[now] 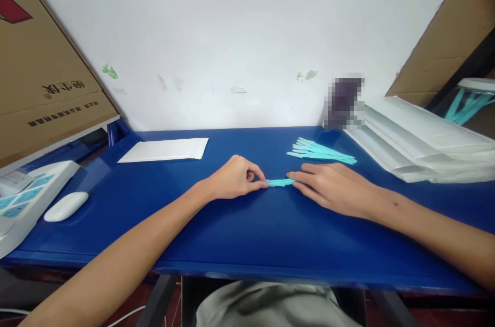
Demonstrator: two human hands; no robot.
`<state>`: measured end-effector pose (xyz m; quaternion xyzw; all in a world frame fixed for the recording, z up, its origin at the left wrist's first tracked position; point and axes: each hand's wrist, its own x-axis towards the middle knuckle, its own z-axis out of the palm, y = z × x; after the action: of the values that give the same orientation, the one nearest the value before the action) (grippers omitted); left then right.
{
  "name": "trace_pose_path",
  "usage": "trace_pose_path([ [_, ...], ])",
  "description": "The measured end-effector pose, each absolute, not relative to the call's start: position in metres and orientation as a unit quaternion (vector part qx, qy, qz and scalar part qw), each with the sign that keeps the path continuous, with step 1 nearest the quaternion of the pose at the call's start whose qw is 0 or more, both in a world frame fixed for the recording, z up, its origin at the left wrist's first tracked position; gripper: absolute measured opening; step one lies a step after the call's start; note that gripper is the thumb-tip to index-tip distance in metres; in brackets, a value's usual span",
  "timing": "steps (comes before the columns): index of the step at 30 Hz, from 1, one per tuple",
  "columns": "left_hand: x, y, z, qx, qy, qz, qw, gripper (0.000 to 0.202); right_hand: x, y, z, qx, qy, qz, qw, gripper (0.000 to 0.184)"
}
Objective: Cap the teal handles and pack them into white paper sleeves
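Note:
In the head view a short bundle of thin turquoise sticks (pixel 280 182), which look like swabs, lies level between my hands, low over the blue table. My left hand (pixel 237 177) pinches its left end between thumb and forefinger, where a paler tip shows. At the right end, the fingers of my right hand (pixel 328 186) are closed together on the sticks, which hides that end. Just beyond my right hand, a fanned pile of more turquoise sticks (pixel 319 150) rests on the table.
A flat white packet (pixel 164 150) lies at the back left. White padded envelopes (pixel 421 136) are stacked at the right, by a jar of turquoise sticks (pixel 469 102). A white mouse-shaped object (pixel 66 206) and a white device (pixel 36 198) stand left. Cardboard (pixel 46 69) flanks the table (pixel 240 239).

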<state>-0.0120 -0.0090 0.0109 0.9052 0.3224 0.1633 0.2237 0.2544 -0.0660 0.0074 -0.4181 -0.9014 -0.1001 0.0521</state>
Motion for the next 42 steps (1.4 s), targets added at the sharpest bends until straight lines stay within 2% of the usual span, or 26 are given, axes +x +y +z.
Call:
trace_pose_path([
  [3,-0.012,-0.009,0.011,0.89,0.339,0.148,0.265,0.029,0.247,-0.069,0.005,-0.417,-0.901,-0.117,0.041,0.045],
  [6,-0.013,-0.009,0.013,0.901,0.329,0.131,0.252,0.029,0.243,-0.07,0.002,-0.419,-0.901,-0.102,0.045,0.044],
  [9,-0.015,-0.008,0.014,0.932,0.292,0.117,0.181,0.029,0.244,-0.068,0.001,-0.423,-0.9,-0.085,0.063,0.044],
  [13,-0.017,-0.007,0.014,0.958,0.269,0.094,0.031,0.036,0.25,-0.066,0.003,-0.421,-0.898,-0.075,0.109,0.044],
  [16,-0.013,-0.011,0.012,0.955,0.292,0.044,-0.024,0.041,0.251,-0.066,0.003,-0.407,-0.898,-0.085,0.145,0.043],
  [21,0.002,-0.02,0.006,0.946,0.321,0.027,-0.017,0.043,0.245,-0.067,0.0,-0.398,-0.896,-0.118,0.161,0.041],
  [27,-0.013,-0.005,0.019,0.935,0.336,0.111,0.035,0.041,0.265,-0.051,0.01,-0.436,-0.879,-0.127,0.144,0.04],
  [31,-0.053,0.023,0.034,0.887,0.435,0.157,-0.006,0.047,0.3,-0.03,0.016,-0.55,-0.813,-0.154,0.117,0.044],
  [35,-0.102,0.053,0.041,0.805,0.568,0.164,-0.05,0.048,0.315,-0.013,0.011,-0.591,-0.787,-0.15,0.093,0.046],
  [38,-0.137,0.072,0.042,0.768,0.627,0.109,-0.074,0.051,0.312,-0.006,0.005,-0.588,-0.794,-0.143,0.058,0.047],
  [42,-0.166,0.081,0.041,0.736,0.677,-0.024,-0.022,0.067,0.312,-0.004,0.007,-0.575,-0.801,-0.154,0.056,0.05],
])
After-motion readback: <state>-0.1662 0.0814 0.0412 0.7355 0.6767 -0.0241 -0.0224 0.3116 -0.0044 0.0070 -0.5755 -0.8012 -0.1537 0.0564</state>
